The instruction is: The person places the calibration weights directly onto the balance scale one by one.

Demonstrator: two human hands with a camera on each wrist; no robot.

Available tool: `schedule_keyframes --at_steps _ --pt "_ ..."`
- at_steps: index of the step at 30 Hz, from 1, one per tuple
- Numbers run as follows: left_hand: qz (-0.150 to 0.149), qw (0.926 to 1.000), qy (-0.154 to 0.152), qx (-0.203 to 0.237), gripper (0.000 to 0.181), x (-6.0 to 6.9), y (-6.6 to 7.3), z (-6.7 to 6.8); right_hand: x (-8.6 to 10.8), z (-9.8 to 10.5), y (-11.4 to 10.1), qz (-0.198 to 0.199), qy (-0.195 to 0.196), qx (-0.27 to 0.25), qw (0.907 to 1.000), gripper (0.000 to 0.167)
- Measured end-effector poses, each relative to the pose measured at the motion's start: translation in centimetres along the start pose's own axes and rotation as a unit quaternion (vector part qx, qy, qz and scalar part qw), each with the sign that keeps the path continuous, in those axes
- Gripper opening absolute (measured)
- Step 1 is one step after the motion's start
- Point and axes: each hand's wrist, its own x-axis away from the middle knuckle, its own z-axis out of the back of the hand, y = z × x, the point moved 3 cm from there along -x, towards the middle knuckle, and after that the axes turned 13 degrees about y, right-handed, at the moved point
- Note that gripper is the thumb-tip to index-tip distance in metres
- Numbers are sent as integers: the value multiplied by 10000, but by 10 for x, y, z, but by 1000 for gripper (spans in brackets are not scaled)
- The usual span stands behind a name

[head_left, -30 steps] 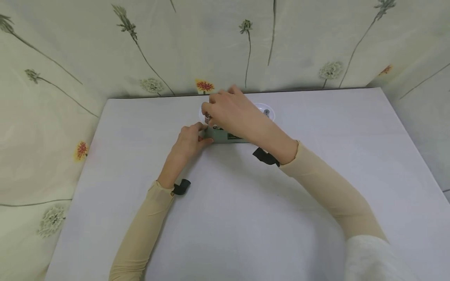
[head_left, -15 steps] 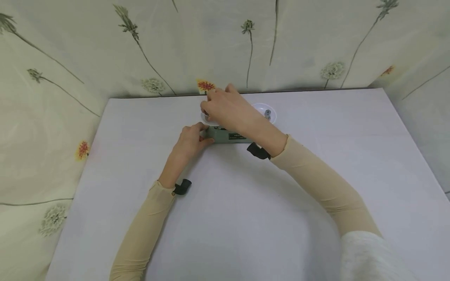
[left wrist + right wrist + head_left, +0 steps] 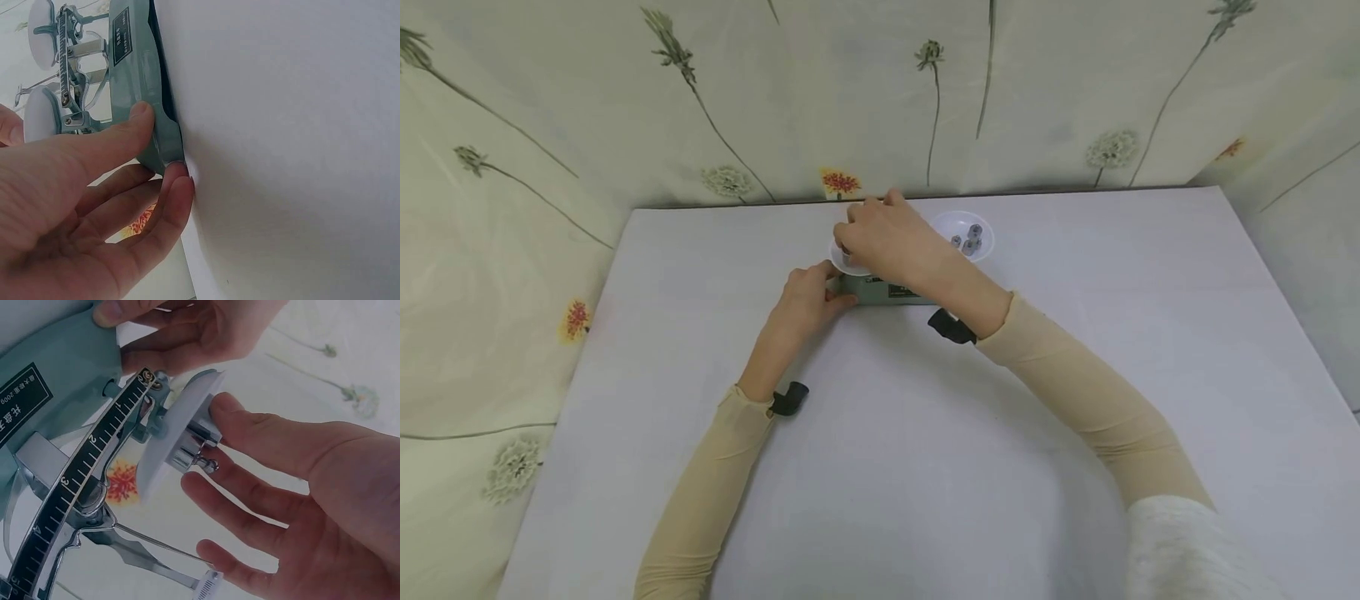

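A green two-pan balance scale (image 3: 871, 291) stands near the table's far edge. My left hand (image 3: 805, 300) grips the left end of its base, thumb on the front face and fingers at the end. At the left pan (image 3: 164, 439) is my right hand (image 3: 891, 242), its thumb and fingers pinching a shiny metal weight (image 3: 205, 419) on the pan. Beside that weight sits another metal weight with a knob (image 3: 182, 459). Several small metal weights (image 3: 974, 232) stand in the right pan (image 3: 950, 222), which is higher in the head view.
A numbered beam scale (image 3: 65, 479) runs along the balance's front. A ribbed adjusting nut (image 3: 207, 586) is near my right fingers. The white table (image 3: 895, 450) meets a flower-printed cloth (image 3: 1022, 108) at the back.
The left pan has sunk and the right pan has risen, showing more of its weights. My right hand has shifted slightly at the left pan; my left hand keeps its hold on the base.
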Motion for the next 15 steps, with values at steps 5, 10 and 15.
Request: schedule_keyframes --at_steps 5,10,15 --pt "-24 10000 42 -26 55 -1 0 0 0 -2 1 -93 -62 -54 9999 23" --pt "16 10000 5 -67 55 -2 0 0 1 -3 1 -150 -119 -262 9995 28" --pt "-29 10000 -31 -74 54 -1 1 0 6 -5 2 -181 -49 -322 9993 33"
